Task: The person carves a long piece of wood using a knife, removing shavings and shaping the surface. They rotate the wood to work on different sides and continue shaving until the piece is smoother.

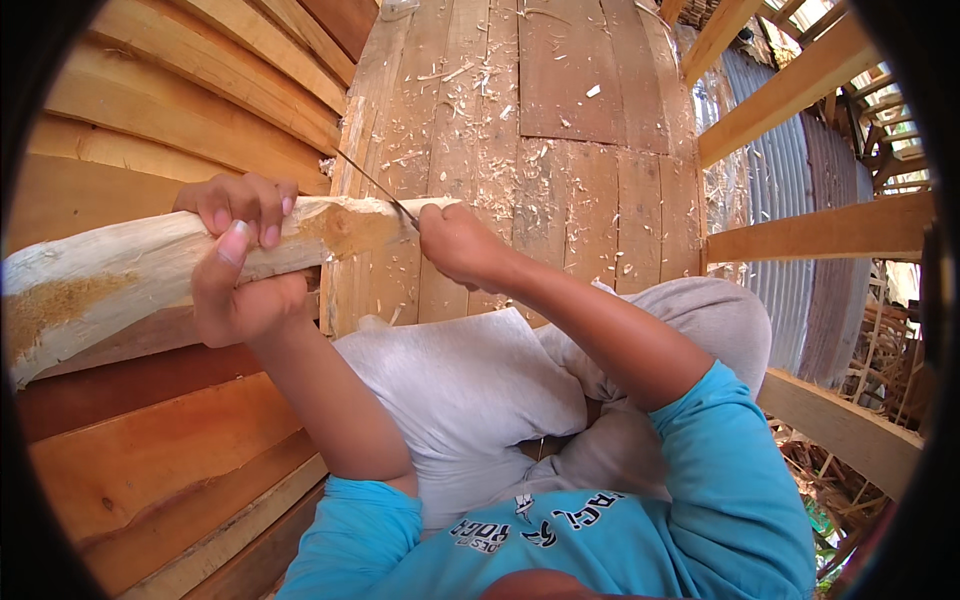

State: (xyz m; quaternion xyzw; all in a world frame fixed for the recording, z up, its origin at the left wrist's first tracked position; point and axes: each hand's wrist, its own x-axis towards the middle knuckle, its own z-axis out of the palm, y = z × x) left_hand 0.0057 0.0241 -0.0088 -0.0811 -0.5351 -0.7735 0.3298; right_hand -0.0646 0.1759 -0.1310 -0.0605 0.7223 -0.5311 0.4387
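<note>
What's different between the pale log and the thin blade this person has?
The pale log is thick and rounded; the blade is thin and narrow. The log is cream with tan patches, whereas the blade looks dark. The left hand grips the log, while the blade juts out from the right hand. Both are held by the same person.

On my feed: a floor of long brown wooden planks (440,268). I log thin, pale, curled wood shavings (462,70) scattered across it. Far half: a flat, rectangular, reddish-brown wooden panel (560,60); laid on or set in, I cannot tell. One broader whitish flake (594,91) on it. Folded legs in light grey cloth trousers (460,365) rest nearest.
</note>
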